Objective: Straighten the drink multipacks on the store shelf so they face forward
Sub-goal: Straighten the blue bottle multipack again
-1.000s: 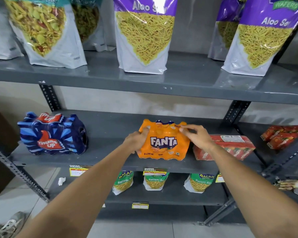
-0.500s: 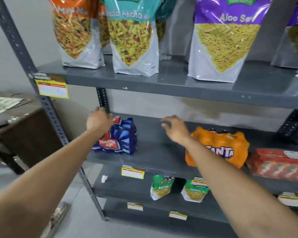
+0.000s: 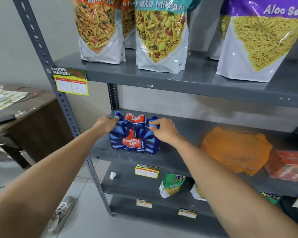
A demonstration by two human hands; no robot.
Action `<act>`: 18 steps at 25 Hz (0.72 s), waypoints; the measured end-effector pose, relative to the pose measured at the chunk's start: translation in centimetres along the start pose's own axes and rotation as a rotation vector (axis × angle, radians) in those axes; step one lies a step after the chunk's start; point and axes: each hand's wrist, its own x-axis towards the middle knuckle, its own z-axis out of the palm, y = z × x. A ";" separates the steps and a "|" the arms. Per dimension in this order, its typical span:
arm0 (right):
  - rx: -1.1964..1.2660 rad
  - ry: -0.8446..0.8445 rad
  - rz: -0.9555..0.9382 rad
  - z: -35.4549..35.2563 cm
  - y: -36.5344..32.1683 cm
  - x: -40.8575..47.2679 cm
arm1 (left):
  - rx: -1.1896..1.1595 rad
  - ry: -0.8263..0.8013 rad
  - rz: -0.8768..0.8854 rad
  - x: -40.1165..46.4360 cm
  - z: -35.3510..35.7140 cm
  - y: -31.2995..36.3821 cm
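A blue Thums Up multipack [image 3: 133,137] stands at the left end of the grey middle shelf [image 3: 182,127], its red logo turned toward me. My left hand [image 3: 106,124] grips its upper left corner. My right hand [image 3: 163,130] grips its upper right corner, fingers over a blue bottle cap. To the right on the same shelf sits the orange Fanta multipack [image 3: 236,150], blurred, with no hand on it. A red carton multipack [image 3: 289,165] lies beside it at the right edge.
Large snack pouches [image 3: 159,33] line the upper shelf. Small green snack bags [image 3: 172,184] sit on the lower shelf. A slotted grey upright [image 3: 64,107] bounds the shelf on the left. A brown desk [image 3: 24,114] stands left of it. My shoe [image 3: 62,213] is on the tiled floor.
Both hands left the Fanta pack, swung left and closed on the top corners of the Thums Up pack. My view shifted left. The Thums Up logo now faces forward.
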 end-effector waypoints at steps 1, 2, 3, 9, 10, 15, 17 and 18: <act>0.003 0.017 0.035 -0.7 0.9 -0.1 | 0.018 -0.034 0.031 -0.2 0.4 0.8; 0.001 0.033 0.067 -1.5 1.8 -0.3 | 0.031 -0.064 0.064 -0.4 1.0 1.5; -0.008 0.052 0.093 -2.3 2.8 -0.6 | 0.035 -0.092 0.100 -0.6 1.8 2.4; 0.006 0.142 0.217 -5.8 6.9 -2.9 | 0.054 -0.196 0.180 -1.9 5.7 6.1; 0.019 0.147 0.232 -6.1 7.2 -3.2 | 0.061 -0.208 0.187 -2.1 6.0 6.3; 0.098 0.168 0.263 -6.4 7.8 -4.5 | 0.090 -0.242 0.218 -2.8 6.8 6.9; 0.097 0.181 0.264 -6.3 7.7 -4.8 | 0.096 -0.241 0.220 -2.7 6.9 7.0; 0.089 0.191 0.263 -6.1 7.7 -5.0 | 0.096 -0.236 0.221 -2.5 7.1 6.8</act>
